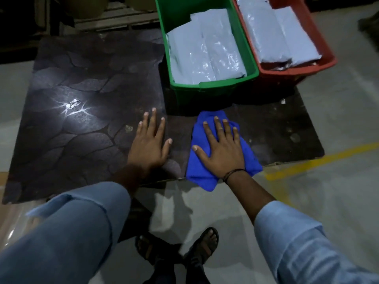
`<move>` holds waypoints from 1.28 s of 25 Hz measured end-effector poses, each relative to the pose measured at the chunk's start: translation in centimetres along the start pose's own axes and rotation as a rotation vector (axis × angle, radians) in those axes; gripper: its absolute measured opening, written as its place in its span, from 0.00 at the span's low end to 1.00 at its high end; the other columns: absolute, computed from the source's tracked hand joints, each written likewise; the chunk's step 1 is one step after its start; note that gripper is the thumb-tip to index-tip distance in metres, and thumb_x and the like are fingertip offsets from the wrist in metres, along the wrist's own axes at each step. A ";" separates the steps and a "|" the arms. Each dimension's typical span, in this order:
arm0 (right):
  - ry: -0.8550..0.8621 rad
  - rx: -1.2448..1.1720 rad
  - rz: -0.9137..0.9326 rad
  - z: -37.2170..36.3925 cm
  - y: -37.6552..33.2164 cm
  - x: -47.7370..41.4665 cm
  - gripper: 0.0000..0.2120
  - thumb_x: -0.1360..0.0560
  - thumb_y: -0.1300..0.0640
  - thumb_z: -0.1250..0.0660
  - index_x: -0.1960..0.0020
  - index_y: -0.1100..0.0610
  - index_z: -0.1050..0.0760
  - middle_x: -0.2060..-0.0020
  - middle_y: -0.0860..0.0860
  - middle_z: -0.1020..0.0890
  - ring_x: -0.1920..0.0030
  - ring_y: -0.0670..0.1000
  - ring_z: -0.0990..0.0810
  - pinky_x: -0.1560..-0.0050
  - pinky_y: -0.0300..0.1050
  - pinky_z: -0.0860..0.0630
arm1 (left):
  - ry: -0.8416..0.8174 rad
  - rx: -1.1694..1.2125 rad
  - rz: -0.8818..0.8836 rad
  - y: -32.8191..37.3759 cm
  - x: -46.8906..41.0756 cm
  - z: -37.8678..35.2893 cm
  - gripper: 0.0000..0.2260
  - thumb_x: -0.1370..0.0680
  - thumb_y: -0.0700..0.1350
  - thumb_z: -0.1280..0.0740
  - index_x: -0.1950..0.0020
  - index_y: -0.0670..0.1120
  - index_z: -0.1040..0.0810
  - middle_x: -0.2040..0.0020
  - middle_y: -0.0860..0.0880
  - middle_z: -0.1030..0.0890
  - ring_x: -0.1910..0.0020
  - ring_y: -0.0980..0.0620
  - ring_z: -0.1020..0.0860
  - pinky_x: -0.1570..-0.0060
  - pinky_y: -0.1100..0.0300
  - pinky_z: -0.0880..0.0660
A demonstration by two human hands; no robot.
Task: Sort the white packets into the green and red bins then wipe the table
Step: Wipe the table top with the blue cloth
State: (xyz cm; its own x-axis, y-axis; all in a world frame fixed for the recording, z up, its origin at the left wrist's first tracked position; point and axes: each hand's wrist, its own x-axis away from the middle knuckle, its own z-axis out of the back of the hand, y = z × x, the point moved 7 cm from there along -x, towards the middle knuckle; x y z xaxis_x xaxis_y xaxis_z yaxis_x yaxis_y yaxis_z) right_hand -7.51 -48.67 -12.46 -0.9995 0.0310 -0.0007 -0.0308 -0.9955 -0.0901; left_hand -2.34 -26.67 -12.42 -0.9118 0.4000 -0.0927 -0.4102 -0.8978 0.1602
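Observation:
A crumpled blue cloth lies at the table's near edge, partly hanging over it. My right hand presses flat on the cloth with its fingers spread. My left hand rests flat and empty on the dark patterned table, just left of the cloth. Behind the cloth stands the green bin, with white packets inside. The red bin touches its right side and holds more white packets. No packets lie on the tabletop.
A bright light glare shows on the table's left half. A yellow floor line runs to the right of the table. My sandalled feet stand on the grey floor below the near edge. Wooden slats lie behind the table.

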 end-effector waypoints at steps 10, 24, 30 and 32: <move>0.001 -0.046 -0.625 1.8 24.1 -2.7 0.42 0.25 0.29 0.56 0.19 0.51 0.47 0.20 0.60 0.48 0.20 0.64 0.50 0.23 0.65 0.53 | -0.176 0.040 -0.194 17.5 -4.3 -3.7 0.37 0.19 0.63 0.48 0.17 0.41 0.47 0.16 0.42 0.51 0.17 0.42 0.54 0.19 0.45 0.53; 0.088 0.038 -0.542 2.2 24.1 -5.9 0.37 0.22 0.33 0.52 0.21 0.55 0.40 0.22 0.63 0.40 0.23 0.67 0.42 0.25 0.67 0.46 | -0.067 0.068 -0.188 17.3 -5.1 -3.7 0.37 0.20 0.62 0.42 0.18 0.41 0.43 0.17 0.43 0.48 0.17 0.43 0.53 0.19 0.46 0.51; 0.009 0.031 0.107 1.5 14.8 -1.5 0.37 0.21 0.32 0.49 0.18 0.50 0.48 0.19 0.56 0.48 0.19 0.60 0.51 0.22 0.63 0.51 | -0.059 0.069 -0.197 17.2 -5.1 -3.6 0.37 0.20 0.62 0.41 0.18 0.41 0.42 0.17 0.42 0.47 0.17 0.42 0.51 0.20 0.44 0.49; 0.027 0.065 -0.098 1.8 19.7 -0.3 0.37 0.22 0.31 0.50 0.18 0.50 0.48 0.19 0.57 0.47 0.20 0.61 0.49 0.22 0.63 0.50 | -0.075 0.081 -0.193 17.3 -5.0 -3.7 0.37 0.20 0.62 0.41 0.18 0.41 0.42 0.17 0.43 0.47 0.17 0.42 0.51 0.20 0.45 0.50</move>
State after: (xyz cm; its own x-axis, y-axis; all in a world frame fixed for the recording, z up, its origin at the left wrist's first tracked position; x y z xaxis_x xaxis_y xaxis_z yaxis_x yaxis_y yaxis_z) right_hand -7.86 -68.44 -12.46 -0.9913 0.1301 -0.0221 -0.1295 -0.9912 -0.0267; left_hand -4.78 -44.87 -12.87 -0.8136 0.5787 -0.0560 -0.5750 -0.7866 0.2250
